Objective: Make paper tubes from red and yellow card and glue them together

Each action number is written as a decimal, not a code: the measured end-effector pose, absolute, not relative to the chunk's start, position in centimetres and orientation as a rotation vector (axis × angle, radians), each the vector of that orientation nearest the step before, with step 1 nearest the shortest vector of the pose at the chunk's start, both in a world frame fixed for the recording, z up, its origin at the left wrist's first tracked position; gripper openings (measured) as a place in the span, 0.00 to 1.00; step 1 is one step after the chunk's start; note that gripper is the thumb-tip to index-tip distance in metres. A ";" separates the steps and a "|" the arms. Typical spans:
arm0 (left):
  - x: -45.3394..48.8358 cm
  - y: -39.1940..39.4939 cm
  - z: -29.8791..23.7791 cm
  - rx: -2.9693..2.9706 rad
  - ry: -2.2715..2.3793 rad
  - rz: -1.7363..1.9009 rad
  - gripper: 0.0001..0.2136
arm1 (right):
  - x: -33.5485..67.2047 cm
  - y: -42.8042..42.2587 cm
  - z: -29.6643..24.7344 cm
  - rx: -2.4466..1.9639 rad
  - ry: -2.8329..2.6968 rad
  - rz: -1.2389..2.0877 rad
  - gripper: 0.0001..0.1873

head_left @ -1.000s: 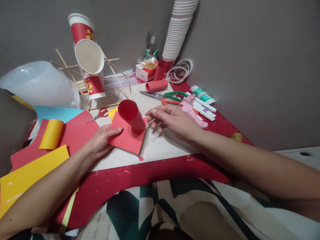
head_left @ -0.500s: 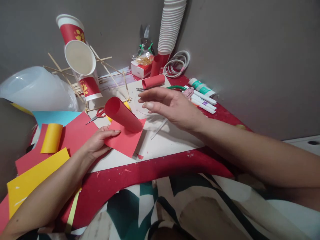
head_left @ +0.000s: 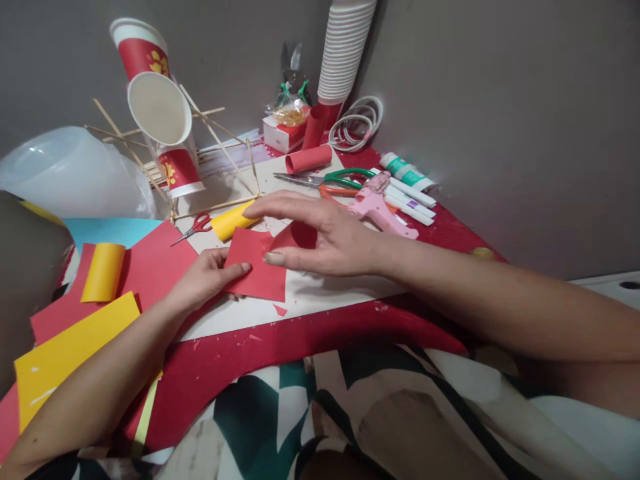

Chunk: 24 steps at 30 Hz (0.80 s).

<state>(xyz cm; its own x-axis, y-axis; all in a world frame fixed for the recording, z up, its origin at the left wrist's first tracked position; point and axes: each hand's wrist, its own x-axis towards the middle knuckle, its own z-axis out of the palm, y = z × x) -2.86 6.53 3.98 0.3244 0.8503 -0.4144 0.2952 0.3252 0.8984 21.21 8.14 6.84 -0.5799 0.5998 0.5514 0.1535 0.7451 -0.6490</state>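
My left hand (head_left: pixel 207 277) pinches the left side of a small red paper square (head_left: pixel 253 263), thumb on top. A red paper tube (head_left: pixel 299 235) leans away to the right at the square's far edge, partly hidden by my right hand (head_left: pixel 325 233). That hand hovers over the tube and square with thumb and fingers apart; whether it touches the tube I cannot tell. Just beyond the square lies a yellow paper tube (head_left: pixel 234 220). Small red-handled scissors (head_left: pixel 195 227) rest to its left.
A pink glue gun (head_left: pixel 377 203) and green-handled scissors (head_left: pixel 345 177) lie behind my right hand. Joined paper cups (head_left: pixel 160 107) and a wooden stick frame (head_left: pixel 215 205) stand back left. A tall cup stack (head_left: pixel 345 53) rises behind. Yellow paper (head_left: pixel 75 360) lies left.
The square has turned and tipped flatter, and its red tube has swung from upright-left to the right. My right hand has moved down and left over them, uncovering the glue gun and scissors.
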 end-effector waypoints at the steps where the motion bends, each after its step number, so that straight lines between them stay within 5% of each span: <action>1: -2.9 6.5 4.0 1.326 1.267 0.531 0.16 | 21.0 8.2 6.6 -0.548 -2.156 0.682 0.19; 13: -3.7 6.5 2.0 2.010 1.431 0.952 0.19 | 18.6 8.8 6.8 -0.786 -2.032 0.803 0.11; 24: -2.9 6.0 0.6 2.055 1.159 0.723 0.30 | 17.7 9.7 5.2 -0.739 -2.216 0.615 0.15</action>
<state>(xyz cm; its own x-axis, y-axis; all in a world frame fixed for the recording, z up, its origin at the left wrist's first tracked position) -2.91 5.97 0.62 0.4539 0.8797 0.1416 0.5143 -0.3884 0.7646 17.71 9.72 5.22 -0.5843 0.6596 0.4728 0.3217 0.7231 -0.6113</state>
